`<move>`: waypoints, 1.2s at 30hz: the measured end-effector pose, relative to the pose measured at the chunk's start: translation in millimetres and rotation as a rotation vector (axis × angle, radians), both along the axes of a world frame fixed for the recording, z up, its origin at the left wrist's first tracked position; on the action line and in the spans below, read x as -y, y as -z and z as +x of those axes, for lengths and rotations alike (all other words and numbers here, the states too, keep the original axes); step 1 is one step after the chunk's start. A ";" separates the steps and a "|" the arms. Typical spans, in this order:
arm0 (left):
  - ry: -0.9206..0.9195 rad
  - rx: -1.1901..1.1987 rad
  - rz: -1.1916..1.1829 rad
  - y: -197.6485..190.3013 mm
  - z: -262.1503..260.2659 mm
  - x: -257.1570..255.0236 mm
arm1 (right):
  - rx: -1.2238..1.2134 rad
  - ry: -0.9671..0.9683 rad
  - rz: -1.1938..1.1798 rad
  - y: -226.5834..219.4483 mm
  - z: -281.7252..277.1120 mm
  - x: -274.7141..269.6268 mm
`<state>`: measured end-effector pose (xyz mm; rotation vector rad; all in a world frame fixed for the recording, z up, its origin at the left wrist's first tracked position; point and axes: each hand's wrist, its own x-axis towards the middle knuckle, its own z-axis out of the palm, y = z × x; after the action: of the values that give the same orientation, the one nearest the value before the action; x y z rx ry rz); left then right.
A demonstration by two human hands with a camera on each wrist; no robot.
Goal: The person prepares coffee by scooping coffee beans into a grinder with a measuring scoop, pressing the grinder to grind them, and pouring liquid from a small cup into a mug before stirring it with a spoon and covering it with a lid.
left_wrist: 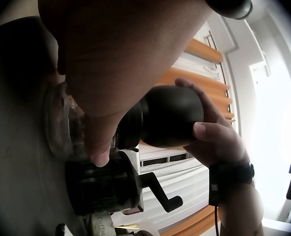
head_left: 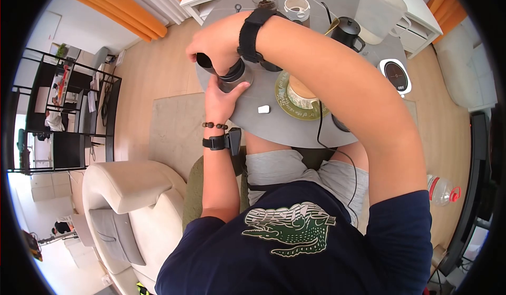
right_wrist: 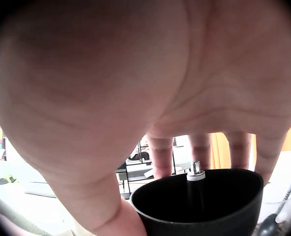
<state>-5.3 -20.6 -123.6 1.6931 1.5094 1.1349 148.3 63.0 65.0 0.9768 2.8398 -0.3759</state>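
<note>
A manual coffee grinder with a black upper body (left_wrist: 172,115) and a clear glass jar (left_wrist: 62,128) stands tilted at the table's left side. My left hand (head_left: 222,97) grips it low down, the thumb lying along the jar. Higher up, my right hand (head_left: 217,39) curls round the black body, thumb on one side and fingers on the other. The right wrist view looks into the open top (right_wrist: 199,196), where a metal shaft tip (right_wrist: 196,168) rises in the middle. Beside the jar sits a second black device with a crank handle (left_wrist: 160,191).
On the grey table (head_left: 253,118) are a small white piece (head_left: 263,109), a cup on a green saucer (head_left: 281,97), a white mug (head_left: 297,8), a black kettle (head_left: 347,30), a clear pitcher (head_left: 377,10) and a white-rimmed round-faced device (head_left: 394,76). A cable (head_left: 320,129) hangs across the front edge.
</note>
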 end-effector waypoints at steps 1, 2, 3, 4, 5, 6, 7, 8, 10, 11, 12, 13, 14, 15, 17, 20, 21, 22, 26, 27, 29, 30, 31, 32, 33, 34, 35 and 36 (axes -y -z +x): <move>-0.001 -0.012 0.002 -1.1 0.3 0.6 | -0.020 0.037 0.005 1.0 1.0 0.9; -0.007 -0.010 0.004 1.7 -0.4 -0.4 | -0.040 0.074 0.009 0.4 0.7 1.7; 0.001 0.021 0.017 7.4 -1.4 -2.4 | -0.017 0.093 0.061 5.9 -2.6 -0.3; 0.009 0.051 0.031 9.3 -1.4 -3.5 | -0.014 0.087 0.062 6.2 -3.9 3.6; 0.004 0.055 0.033 10.3 -2.9 -4.4 | -0.021 0.161 0.091 7.2 -5.5 9.1; 0.003 0.035 0.014 11.6 -4.3 -4.8 | -0.028 0.234 0.120 7.4 -6.6 13.1; 0.001 0.014 -0.003 10.6 -4.5 -4.3 | -0.033 0.253 0.162 11.1 -10.5 13.5; -0.005 0.018 -0.001 9.8 -4.4 -3.8 | -0.030 0.247 0.165 14.9 -13.0 13.9; -0.048 -0.022 -0.044 8.2 -4.6 -2.2 | -0.059 0.324 0.201 16.8 -16.4 17.9; -0.054 -0.019 -0.042 11.1 -6.0 -3.6 | -0.057 0.318 0.203 12.9 -13.8 18.0; -0.059 -0.037 -0.022 16.1 -7.0 -6.0 | -0.031 0.271 0.152 8.1 -7.4 16.4; -0.064 -0.054 -0.002 15.9 -6.1 -5.9 | -0.004 0.225 0.100 3.8 -4.2 16.2; -0.068 -0.050 -0.003 15.4 -5.9 -5.1 | 0.000 0.221 0.100 2.5 -5.0 13.5; -0.068 -0.068 0.004 14.6 -5.8 -4.7 | 0.039 0.216 0.051 0.5 -5.5 8.8; -0.068 -0.082 0.011 11.1 -4.4 -3.4 | 0.041 0.220 0.028 1.1 -5.2 2.8; -0.018 -0.014 -0.056 10.3 -3.7 -4.8 | -0.009 0.212 0.040 0.2 -0.2 2.1; 0.007 -0.016 -0.023 10.9 -3.6 -5.7 | -0.007 0.209 0.039 0.6 1.7 3.0; 0.029 -0.017 0.009 10.4 -3.1 -4.7 | -0.078 0.234 0.052 2.5 4.5 3.3; 0.081 0.080 0.032 -5.3 -3.4 -3.9 | -0.236 0.294 0.070 -6.6 15.1 -2.4; 0.120 0.171 0.025 -12.8 -2.7 -2.4 | -0.251 0.280 0.066 -11.8 16.4 -7.9; 0.231 0.370 0.024 -25.7 -1.7 -2.1 | -0.319 0.167 -0.001 -41.8 27.9 5.6; 0.229 0.369 0.018 -32.2 -1.1 0.7 | -0.363 0.041 -0.061 -60.1 39.9 21.5; 0.250 0.408 -0.011 -39.7 0.3 2.4 | -0.558 0.051 -0.100 -53.7 38.9 25.9; 0.272 0.447 -0.037 -45.7 1.3 3.6 | -0.558 0.052 -0.100 -53.5 37.5 26.3; 0.273 0.447 -0.038 -49.3 1.8 5.4 | -0.560 0.156 -0.226 -53.7 34.7 26.9; 0.265 0.435 -0.055 -52.1 2.5 7.4 | -0.559 0.260 -0.351 -58.0 32.0 32.1; 0.259 0.423 -0.070 -55.2 3.6 8.8 | -0.241 -0.169 0.327 -52.3 41.0 18.1; 0.262 0.423 -0.072 -57.7 5.2 9.7 | -0.241 -0.167 0.327 -48.9 43.0 14.5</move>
<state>-0.1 -30.4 -65.9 1.4377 1.0236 1.1885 191.3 48.5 113.9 0.7767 3.2462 -0.0101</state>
